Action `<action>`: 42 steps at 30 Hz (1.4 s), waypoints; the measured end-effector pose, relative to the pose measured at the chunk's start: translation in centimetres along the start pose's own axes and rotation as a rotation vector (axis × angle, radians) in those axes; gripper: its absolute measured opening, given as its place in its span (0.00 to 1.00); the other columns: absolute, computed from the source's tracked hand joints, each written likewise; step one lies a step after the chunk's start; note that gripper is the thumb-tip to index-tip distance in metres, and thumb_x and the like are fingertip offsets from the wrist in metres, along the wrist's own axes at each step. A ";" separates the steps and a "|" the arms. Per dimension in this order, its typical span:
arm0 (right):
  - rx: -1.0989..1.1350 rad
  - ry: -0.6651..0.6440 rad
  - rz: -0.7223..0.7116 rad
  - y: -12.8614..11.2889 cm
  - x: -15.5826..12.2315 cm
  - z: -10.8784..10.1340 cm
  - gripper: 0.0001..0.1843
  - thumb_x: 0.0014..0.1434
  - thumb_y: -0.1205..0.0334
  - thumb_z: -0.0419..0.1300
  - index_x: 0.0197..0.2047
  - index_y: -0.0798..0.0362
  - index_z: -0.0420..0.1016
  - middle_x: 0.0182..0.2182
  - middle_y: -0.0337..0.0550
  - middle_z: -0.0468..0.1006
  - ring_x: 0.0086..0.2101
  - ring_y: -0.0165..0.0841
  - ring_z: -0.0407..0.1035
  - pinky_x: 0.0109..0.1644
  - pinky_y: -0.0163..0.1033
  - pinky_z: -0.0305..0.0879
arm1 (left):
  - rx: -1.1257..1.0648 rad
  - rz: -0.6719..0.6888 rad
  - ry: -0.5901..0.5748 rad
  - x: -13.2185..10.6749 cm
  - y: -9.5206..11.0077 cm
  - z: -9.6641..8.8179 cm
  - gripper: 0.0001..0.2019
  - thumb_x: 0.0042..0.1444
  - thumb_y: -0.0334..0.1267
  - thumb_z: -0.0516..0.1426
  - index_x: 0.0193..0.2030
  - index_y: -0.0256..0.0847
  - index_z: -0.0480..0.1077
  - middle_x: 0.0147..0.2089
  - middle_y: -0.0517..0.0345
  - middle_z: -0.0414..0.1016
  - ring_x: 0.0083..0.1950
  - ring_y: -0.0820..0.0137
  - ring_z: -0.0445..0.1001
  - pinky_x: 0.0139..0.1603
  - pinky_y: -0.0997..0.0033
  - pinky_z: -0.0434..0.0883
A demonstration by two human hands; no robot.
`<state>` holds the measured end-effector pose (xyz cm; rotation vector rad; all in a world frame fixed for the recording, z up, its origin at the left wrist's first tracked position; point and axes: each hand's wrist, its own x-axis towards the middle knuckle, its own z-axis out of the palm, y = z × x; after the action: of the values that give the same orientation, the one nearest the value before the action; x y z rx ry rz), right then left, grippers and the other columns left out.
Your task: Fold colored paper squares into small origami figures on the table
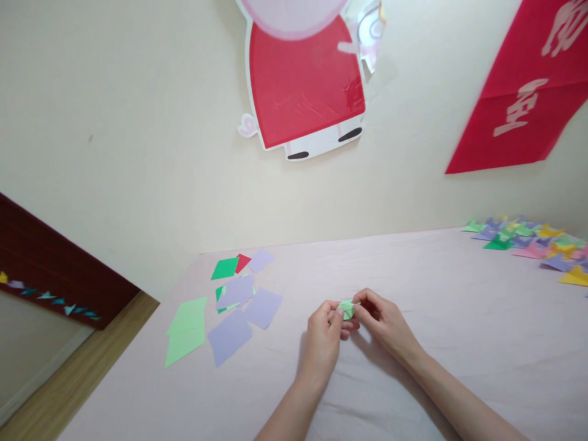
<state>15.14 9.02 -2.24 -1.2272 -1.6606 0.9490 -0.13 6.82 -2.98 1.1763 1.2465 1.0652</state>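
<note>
A small, partly folded light green paper piece [347, 308] is pinched between both my hands just above the pale pink table [441, 288]. My left hand [325, 338] grips its left side with thumb and fingers closed. My right hand [384, 321] pinches its right side, fingers curled. Both forearms reach in from the bottom edge of the view.
Loose paper squares lie to the left: light green sheets [187, 331], lilac sheets [243, 309], a dark green one [225, 268] and a red one [242, 262]. A pile of folded coloured paper figures [537, 244] sits at the far right. A wall with a cartoon poster [305, 79] is behind.
</note>
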 end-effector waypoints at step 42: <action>-0.516 0.015 -0.248 0.3 0.1 0.4 0.14 0.67 0.58 0.52 0.31 0.50 0.72 0.41 0.45 0.75 0.44 0.40 0.64 0.50 0.46 0.61 | 0.608 0.179 0.061 -0.8 2.7 -0.8 0.08 0.64 0.39 0.53 0.40 0.43 0.73 0.38 0.57 0.78 0.40 0.65 0.77 0.43 0.68 0.71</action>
<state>14.83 9.18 -2.64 -1.3041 -2.0632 0.3651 -0.89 6.38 -0.19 1.7502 1.5968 0.8737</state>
